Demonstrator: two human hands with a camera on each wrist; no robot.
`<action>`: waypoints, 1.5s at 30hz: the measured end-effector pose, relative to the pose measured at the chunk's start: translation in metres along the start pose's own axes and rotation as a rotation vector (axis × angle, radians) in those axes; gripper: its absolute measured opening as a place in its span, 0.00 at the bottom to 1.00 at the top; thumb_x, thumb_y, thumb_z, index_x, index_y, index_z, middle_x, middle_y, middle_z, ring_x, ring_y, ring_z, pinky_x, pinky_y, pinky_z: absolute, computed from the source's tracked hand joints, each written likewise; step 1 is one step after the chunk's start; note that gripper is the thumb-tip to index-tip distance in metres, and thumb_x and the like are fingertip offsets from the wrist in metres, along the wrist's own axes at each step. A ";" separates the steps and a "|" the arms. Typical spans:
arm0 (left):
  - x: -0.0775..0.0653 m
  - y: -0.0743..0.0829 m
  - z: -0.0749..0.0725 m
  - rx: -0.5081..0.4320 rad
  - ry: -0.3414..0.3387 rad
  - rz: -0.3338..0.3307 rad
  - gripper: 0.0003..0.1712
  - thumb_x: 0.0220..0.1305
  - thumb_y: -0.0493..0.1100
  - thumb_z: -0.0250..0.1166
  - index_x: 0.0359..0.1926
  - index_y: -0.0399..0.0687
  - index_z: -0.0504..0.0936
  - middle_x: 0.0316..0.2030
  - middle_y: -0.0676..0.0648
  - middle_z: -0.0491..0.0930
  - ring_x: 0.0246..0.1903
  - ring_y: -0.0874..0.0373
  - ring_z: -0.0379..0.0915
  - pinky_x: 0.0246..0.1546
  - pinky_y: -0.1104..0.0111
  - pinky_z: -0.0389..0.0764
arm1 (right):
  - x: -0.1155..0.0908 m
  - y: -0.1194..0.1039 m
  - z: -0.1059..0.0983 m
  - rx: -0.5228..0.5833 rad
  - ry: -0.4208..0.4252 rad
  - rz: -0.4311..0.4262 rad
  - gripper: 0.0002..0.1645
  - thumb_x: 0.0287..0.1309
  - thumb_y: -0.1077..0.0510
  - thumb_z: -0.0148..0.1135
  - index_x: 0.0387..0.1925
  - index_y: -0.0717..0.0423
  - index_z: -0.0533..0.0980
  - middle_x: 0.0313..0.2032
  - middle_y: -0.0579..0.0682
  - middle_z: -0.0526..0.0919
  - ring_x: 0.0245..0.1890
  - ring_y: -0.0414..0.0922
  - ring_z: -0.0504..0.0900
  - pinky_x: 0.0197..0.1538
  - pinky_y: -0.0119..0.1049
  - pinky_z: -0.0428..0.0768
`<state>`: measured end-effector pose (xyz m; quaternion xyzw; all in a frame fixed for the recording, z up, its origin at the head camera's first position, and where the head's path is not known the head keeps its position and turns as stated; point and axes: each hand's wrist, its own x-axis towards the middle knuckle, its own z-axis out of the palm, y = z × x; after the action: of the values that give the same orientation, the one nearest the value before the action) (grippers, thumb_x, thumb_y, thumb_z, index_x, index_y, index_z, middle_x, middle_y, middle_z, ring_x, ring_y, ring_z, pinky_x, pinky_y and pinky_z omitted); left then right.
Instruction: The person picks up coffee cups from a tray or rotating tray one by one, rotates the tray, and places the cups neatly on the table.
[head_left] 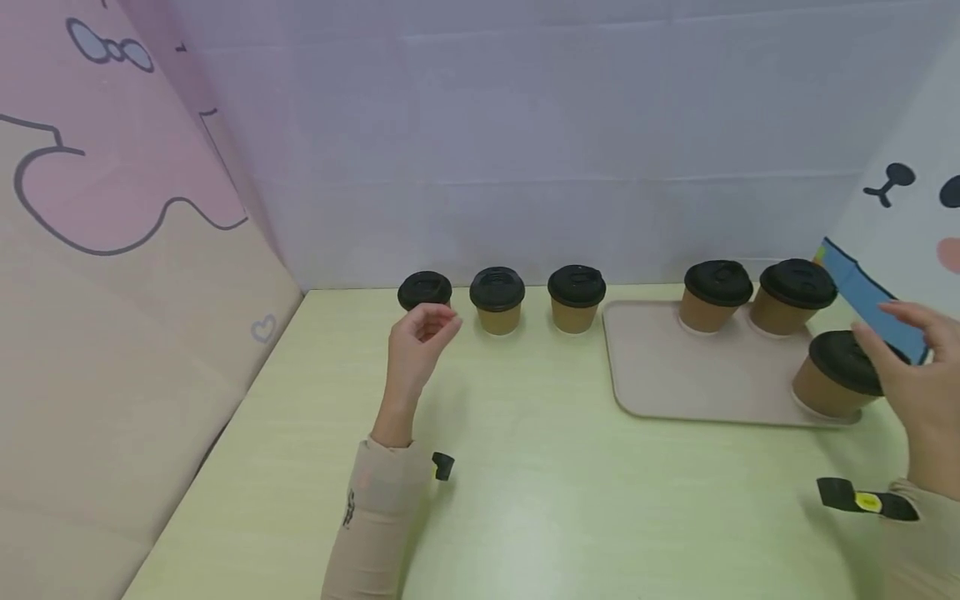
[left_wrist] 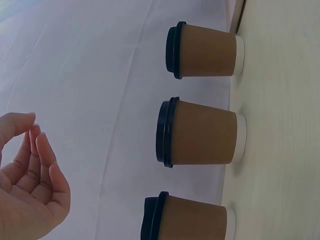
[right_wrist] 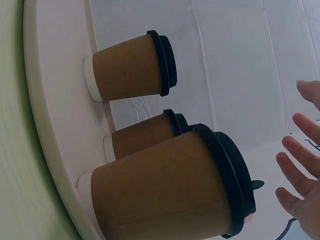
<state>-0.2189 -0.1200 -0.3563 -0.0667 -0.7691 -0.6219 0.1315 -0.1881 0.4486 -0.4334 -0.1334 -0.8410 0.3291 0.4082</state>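
My left hand [head_left: 422,348] is raised in front of the leftmost coffee cup, its fingertips overlapping that cup's black lid [head_left: 424,288] in the head view. Thumb and forefinger meet tip to tip with nothing between them, as the left wrist view shows. To its right stand a second brown paper cup [head_left: 498,318] and a third cup [head_left: 574,315], both lidded in black. Beside the lid of the front cup [head_left: 832,383] on the tray, my right hand [head_left: 918,367] hovers with fingers spread, holding nothing. In the right wrist view a gap separates those fingers from the lid.
The beige tray [head_left: 675,392] lies on the right of the pale green table [head_left: 525,500]. Along its back edge stand another cup [head_left: 708,308] and a neighbouring cup [head_left: 780,308]. A pale cloth backdrop [head_left: 525,125] closes off the back, with printed sheets on both sides.
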 end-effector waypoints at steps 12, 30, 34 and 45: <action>0.000 0.000 -0.002 -0.011 0.011 -0.018 0.09 0.56 0.37 0.65 0.38 0.37 0.79 0.34 0.47 0.79 0.30 0.64 0.73 0.35 0.78 0.73 | 0.012 0.094 0.007 0.098 -0.222 0.064 0.41 0.53 0.57 0.64 0.66 0.30 0.59 0.69 0.31 0.52 0.70 0.32 0.48 0.72 0.46 0.37; 0.001 0.004 -0.004 -0.025 0.005 -0.072 0.09 0.57 0.38 0.65 0.39 0.39 0.79 0.32 0.53 0.79 0.31 0.62 0.73 0.35 0.76 0.73 | -0.032 -0.020 -0.019 0.485 -0.218 0.119 0.45 0.53 0.75 0.55 0.69 0.51 0.50 0.60 0.35 0.65 0.59 0.31 0.65 0.55 0.13 0.62; 0.001 0.004 -0.004 -0.026 0.007 -0.071 0.09 0.57 0.38 0.65 0.39 0.39 0.79 0.32 0.53 0.79 0.31 0.62 0.74 0.35 0.76 0.73 | -0.036 -0.031 -0.020 0.424 -0.245 0.106 0.48 0.52 0.77 0.55 0.69 0.48 0.50 0.57 0.30 0.64 0.59 0.29 0.63 0.53 0.11 0.62; 0.001 0.005 -0.004 -0.023 0.008 -0.081 0.09 0.57 0.37 0.65 0.39 0.39 0.79 0.33 0.51 0.79 0.31 0.63 0.74 0.36 0.76 0.74 | -0.038 -0.020 -0.017 0.543 -0.291 0.100 0.48 0.49 0.80 0.55 0.68 0.46 0.55 0.58 0.33 0.64 0.57 0.28 0.63 0.52 0.10 0.63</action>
<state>-0.2178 -0.1226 -0.3509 -0.0344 -0.7635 -0.6356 0.1087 -0.1500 0.4231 -0.4351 -0.0122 -0.7645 0.5768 0.2876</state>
